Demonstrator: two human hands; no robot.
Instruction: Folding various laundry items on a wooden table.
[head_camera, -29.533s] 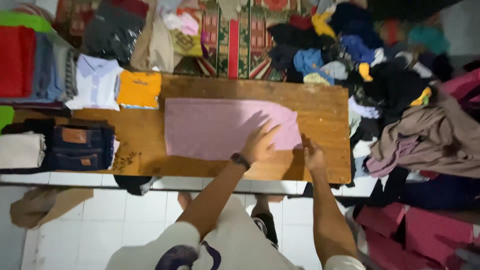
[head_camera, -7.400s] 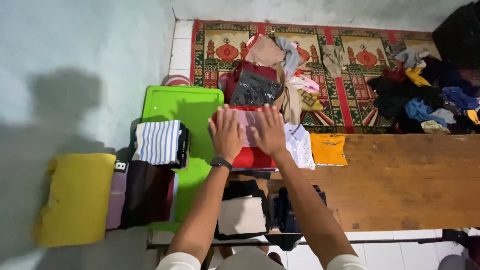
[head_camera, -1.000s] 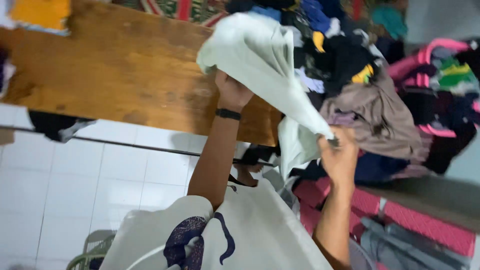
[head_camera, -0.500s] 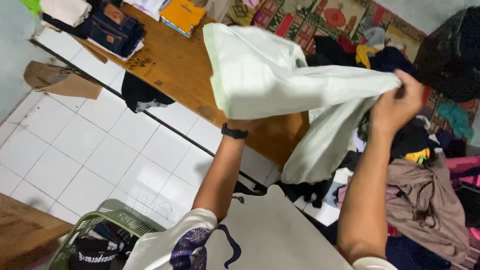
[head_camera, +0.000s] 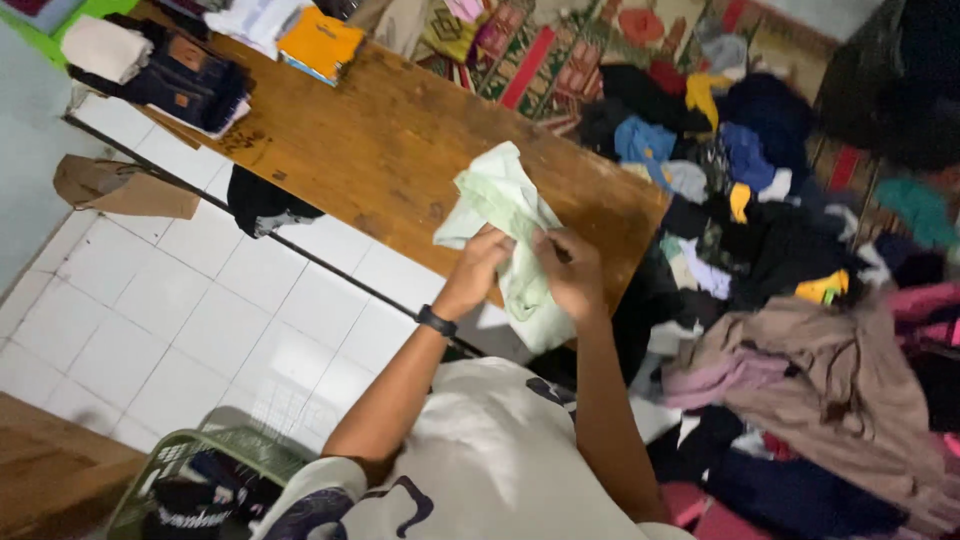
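Note:
Both hands grip a pale green garment (head_camera: 505, 215) bunched up over the near edge of the wooden table (head_camera: 390, 140). My left hand (head_camera: 485, 265), with a black band on its wrist, holds the cloth from the left. Close beside it, my right hand (head_camera: 570, 270) pinches the same cloth. Part of the garment hangs down below the hands, past the table edge.
Folded clothes, among them an orange shirt (head_camera: 320, 42) and dark jeans (head_camera: 185, 80), lie at the table's far left end. A big heap of loose clothes (head_camera: 790, 230) covers the floor on the right. A green basket (head_camera: 200, 485) stands low left on white tiles.
The garment was stretched wide between my raised hands; now the hands have come together and the cloth is gathered small, lower, at the table edge.

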